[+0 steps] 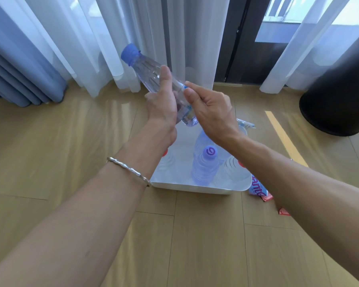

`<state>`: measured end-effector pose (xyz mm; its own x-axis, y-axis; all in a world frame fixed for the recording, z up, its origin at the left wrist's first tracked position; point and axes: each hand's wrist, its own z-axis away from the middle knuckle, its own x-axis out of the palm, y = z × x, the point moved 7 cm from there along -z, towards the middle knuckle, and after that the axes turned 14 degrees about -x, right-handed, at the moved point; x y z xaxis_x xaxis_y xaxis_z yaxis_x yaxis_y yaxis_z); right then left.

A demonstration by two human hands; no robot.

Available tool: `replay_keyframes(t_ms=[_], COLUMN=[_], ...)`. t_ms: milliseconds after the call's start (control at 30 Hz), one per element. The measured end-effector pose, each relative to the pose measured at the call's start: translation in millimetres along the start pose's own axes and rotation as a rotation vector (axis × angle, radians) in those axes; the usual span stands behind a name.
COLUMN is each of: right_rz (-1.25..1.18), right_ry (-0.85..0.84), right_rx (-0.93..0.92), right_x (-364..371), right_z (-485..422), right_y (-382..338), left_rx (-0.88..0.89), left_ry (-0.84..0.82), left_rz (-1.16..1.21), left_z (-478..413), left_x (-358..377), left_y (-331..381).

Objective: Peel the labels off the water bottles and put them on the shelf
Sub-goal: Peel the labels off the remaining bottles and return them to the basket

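I see the left hand (161, 104) wrapped around the middle of a clear water bottle (151, 72) with a blue cap (129, 53), held tilted in the air above the white tray (195, 186), the cap pointing up and to the left toward the white curtains (104, 42). The right hand (210, 112) has thumb and forefinger pinched together on a small blue-and-white edge of the label (184, 87) at the side of the bottle. In the tray below stand more clear bottles, one with a purple cap (210, 151), and peeled labels (259, 191) lie on the wooden floor (60, 141) just beside the tray.
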<state>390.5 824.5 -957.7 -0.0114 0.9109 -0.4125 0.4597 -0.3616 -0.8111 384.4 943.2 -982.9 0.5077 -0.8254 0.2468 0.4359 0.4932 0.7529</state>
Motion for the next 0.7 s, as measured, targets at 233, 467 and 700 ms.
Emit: replay_keyframes(t_ms=[233,467,700], right_rz=[0.134,-0.085,-0.492], right_ry=[0.029,-0.028,-0.008], right_rx=[-0.047,0.154,0.339], right_x=[2.4,4.2,9.1], right_z=[-2.9,-9.8,-5.0], right_y=[3.1,25.5,30.2], left_rx=[-0.005,0.052,0.006], left_ry=[0.054,0.023,-0.023], left_rz=[-0.046,-0.150,-0.154], left_z=[-3.5,-1.7,-6.0], left_x=[-9.6,-17.2,-22.7], left_y=[0.8,9.4,12.0])
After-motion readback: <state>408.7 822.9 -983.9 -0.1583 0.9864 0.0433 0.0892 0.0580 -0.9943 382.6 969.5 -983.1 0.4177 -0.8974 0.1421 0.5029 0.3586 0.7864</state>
